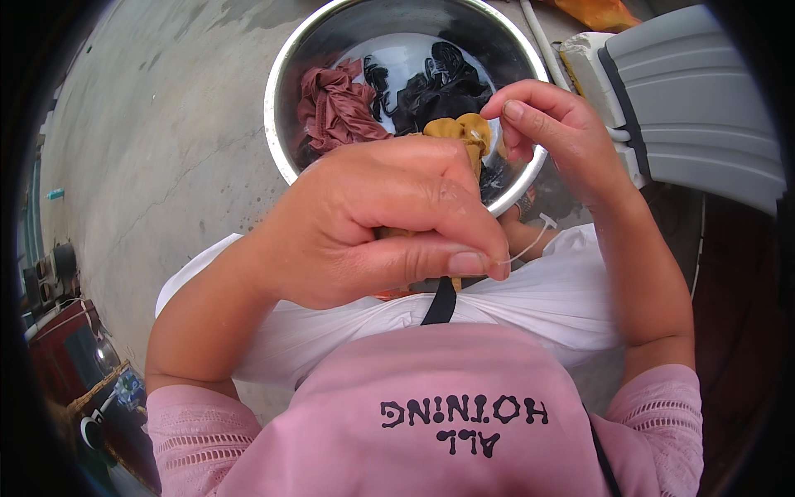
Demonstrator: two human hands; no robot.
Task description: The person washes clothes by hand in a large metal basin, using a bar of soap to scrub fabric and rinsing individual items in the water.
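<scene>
Close to the camera, my left hand (pixel 397 217) pinches a thin clear plastic tag fastener (pixel 533 241) between thumb and forefinger. Its small T-shaped end sticks out to the right. My right hand (pixel 546 127) is raised over the right rim of a metal basin (pixel 279 81), fingers loosely curled, with nothing visible in them. In the basin lie a dusty-red cloth (pixel 338 109), black garments (pixel 444 87) and a mustard-yellow cloth (pixel 456 128). My left hand hides part of the basin's near side.
The basin stands on a grey concrete floor (pixel 186 124). On the right is a large pale-grey ribbed plastic object (pixel 689 105), with a pipe (pixel 546 43) beside it. An orange bag (pixel 599 13) lies at the top right. White cloth (pixel 546 292) covers my lap.
</scene>
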